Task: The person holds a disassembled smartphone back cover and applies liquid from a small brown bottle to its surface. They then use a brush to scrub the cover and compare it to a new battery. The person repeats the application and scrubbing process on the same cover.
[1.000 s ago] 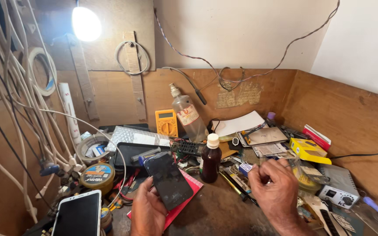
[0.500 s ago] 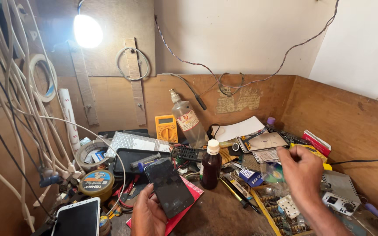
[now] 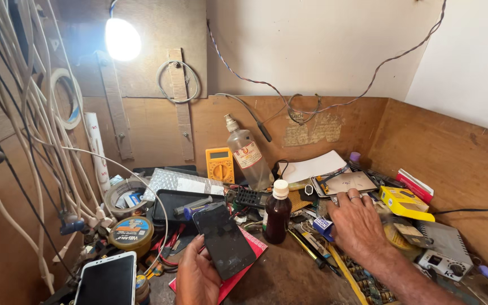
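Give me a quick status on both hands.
Left hand holds dark phone. Right hand palm-down, reaching into clutter. Brown bottle upright between them.

brown bottle [image 3: 277,217] upright | yellow multimeter [image 3: 220,164] | white phone [image 3: 108,280], screen apparently dark

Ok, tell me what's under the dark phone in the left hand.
Under the dark phone, held by the left hand, lies a flat red item; its edge shows on the right. The phone and the hand cover the rest, so what kind of thing it is cannot be told.
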